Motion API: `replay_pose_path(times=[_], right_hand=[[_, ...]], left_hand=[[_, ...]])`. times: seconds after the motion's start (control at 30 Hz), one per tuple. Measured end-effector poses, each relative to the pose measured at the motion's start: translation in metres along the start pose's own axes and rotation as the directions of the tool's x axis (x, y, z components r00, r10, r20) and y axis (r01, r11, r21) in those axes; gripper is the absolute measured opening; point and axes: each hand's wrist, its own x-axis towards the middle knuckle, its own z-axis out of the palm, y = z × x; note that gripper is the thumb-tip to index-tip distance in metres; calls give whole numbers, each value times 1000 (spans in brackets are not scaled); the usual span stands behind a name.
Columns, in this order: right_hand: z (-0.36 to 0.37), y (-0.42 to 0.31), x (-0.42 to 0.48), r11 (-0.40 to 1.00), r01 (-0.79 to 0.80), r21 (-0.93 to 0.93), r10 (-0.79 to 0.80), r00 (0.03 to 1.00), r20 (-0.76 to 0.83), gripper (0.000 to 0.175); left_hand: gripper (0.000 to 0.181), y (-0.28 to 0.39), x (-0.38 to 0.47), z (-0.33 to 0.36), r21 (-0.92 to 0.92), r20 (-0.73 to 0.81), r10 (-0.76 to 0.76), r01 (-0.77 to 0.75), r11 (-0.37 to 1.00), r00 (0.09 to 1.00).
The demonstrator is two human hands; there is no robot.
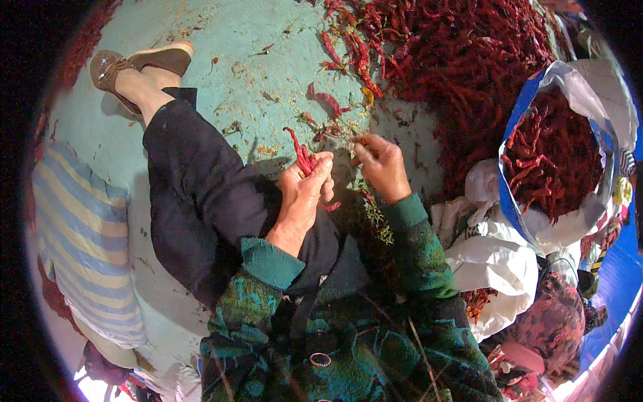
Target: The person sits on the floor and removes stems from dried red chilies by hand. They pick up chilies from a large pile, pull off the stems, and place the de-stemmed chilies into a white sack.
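Note:
My left hand (305, 186) is closed around a few dried red chili peppers (302, 153), whose tips stick out above the thumb. To its right, my right hand (380, 163) has its thumb and forefinger brought close together by a thin pale stem (341, 136); whether it grips the stem is not clear. Single dried chilies (327, 102) and a yellowish one (368, 95) lie on the pale green floor just beyond the hands. Below my right hand is a small heap of green stem scraps (377, 216).
A large heap of dried red chilies (452, 65) spreads at the upper right. An open white and blue sack (510, 201) of chilies stands at the right, above a smaller white sack (502, 266). At the left lies a striped cloth sack (90, 241). My legs stretch to the upper left.

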Motion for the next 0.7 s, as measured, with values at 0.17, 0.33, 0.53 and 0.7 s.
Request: replay_pose_path(times=[0.17, 0.33, 0.53, 0.7], right_hand=[[1, -51, -22, 961, -171, 216, 133, 975, 179, 15], [-6, -68, -35, 987, 20, -159, -4, 995, 100, 12], [-16, -81, -52, 970, -54, -236, 89, 986, 141, 10], [-19, -69, -67, 985, -141, -99, 158, 966, 204, 9]], left_hand=[[22, -8, 0, -1, 166, 65, 63, -73, 983, 996], [21, -11, -6, -1, 323, 220, 101, -170, 931, 970], [15, -17, -17, -3, 538, 307, 179, -326, 777, 935], [13, -17, -33, 1, 510, 298, 261, -385, 769, 918]])
